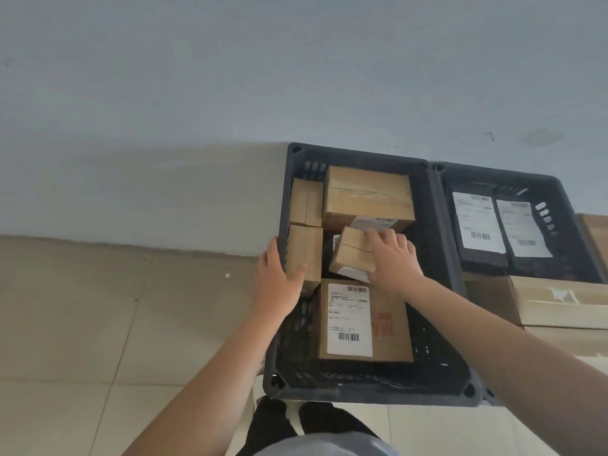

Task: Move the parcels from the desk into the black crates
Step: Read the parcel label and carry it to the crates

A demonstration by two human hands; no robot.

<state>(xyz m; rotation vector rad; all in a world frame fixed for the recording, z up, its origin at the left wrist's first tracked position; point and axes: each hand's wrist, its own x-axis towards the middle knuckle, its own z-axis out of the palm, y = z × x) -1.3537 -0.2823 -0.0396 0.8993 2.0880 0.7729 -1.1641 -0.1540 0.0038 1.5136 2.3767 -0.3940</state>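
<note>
Gently lower the small parcel [353,255] your right hand [393,258] grips into the gap amid boxes in the left black crate [437,291], while your left hand [279,281] clasps its wall.

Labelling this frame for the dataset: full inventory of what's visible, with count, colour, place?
black crates: 2, black, side by side on the floor by the wall
cardboard parcels: 5, brown, in the left crate
bagged parcels: 2, black with white labels, in the right crate
cardboard boxes: at least 2, brown, right edge beside the right crate
floor: beige tiles
wall: pale blue-grey
left hand: grips a narrow parcel at the left crate's left wall
right hand: holds a small tilted parcel mid-crate
</note>
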